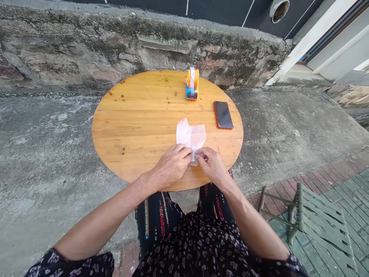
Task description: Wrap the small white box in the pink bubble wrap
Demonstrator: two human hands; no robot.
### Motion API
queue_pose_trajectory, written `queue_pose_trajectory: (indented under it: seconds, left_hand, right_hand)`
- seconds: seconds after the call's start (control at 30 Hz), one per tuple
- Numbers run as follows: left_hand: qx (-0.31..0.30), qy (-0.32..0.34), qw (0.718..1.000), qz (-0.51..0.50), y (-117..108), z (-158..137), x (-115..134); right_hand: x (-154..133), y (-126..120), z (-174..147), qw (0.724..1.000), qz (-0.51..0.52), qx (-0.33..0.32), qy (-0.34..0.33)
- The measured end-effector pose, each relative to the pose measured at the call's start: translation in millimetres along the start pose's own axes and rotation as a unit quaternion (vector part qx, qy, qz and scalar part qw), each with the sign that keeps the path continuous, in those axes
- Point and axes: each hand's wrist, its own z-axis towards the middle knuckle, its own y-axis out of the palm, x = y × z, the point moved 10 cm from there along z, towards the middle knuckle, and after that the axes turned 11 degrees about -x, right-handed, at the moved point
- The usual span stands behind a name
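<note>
A piece of translucent whitish wrapping sheet [190,134] with a finely textured, bumpy surface lies on the round wooden table [135,127], close to its near edge. Its far part spreads out flat and uneven, while the near part is gathered between my hands. My left hand [174,161] has its fingers curled down on the sheet's near left side. From the right, my right hand [211,162] pinches the sheet between thumb and fingers. Between the fingertips a small clear, shiny strip shows; whether it is tape I cannot tell.
A yellow and blue tape dispenser [192,84] with a tape roll stands at the table's far side. To the right lies a phone [223,114] with a red edge. A stone wall [86,50] runs behind the table. A green slatted chair [319,219] stands at lower right.
</note>
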Motion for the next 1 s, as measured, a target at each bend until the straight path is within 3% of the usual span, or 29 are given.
queue_pose_trajectory:
  seconds: [0.17,0.33,0.6,1.0]
  left_hand:
    - [0.009,0.007,1.0,0.007,-1,-1,2]
    - [-0.005,0.019,1.0,0.024,-1,3,4]
    - [-0.024,0.021,0.998,0.045,1,7,5]
    - [-0.011,0.02,0.999,0.043,0,4,4]
  right_hand:
    - [-1,-2,1,1.0,0.018,0.018,0.0]
    - [8,2,-2,0.991,0.13,-0.01,0.016]
    - [1,-8,-10,0.983,0.181,-0.008,-0.031]
    - [51,-9,-3,0.969,0.24,0.04,0.046]
